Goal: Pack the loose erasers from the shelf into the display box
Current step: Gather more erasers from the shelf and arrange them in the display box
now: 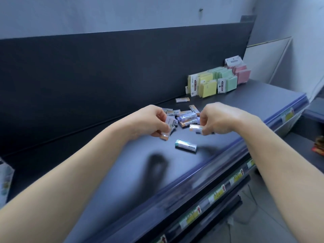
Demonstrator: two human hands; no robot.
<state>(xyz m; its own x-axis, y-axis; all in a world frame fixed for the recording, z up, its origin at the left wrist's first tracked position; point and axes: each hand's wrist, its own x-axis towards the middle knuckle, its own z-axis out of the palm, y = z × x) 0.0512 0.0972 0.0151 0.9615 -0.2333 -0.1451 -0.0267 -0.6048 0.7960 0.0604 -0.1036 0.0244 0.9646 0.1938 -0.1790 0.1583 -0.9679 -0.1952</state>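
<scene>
At the centre of the frame my left hand (154, 121) curls round a small stack of white-sleeved rectangular erasers (167, 128). My right hand (215, 120) pinches a single white-wrapped eraser (196, 128) between thumb and fingertips. Between and just behind my hands lies a heap of loose paper-sleeved erasers (185, 116). A green-tipped eraser (185, 145) lies alone just below them, and an orange-ended eraser (182, 100) lies apart, further up. Packs of yellow, green and pink sticky notes (217, 79) stand upright at the upper right. Everything rests on a dark blue glossy shelf (122, 172) with a black back panel (87, 67) and yellow price labels (217, 195) along its front edge. A pale wall (122, 13) rises behind, with a white board (266, 58) leaning at the upper right.
</scene>
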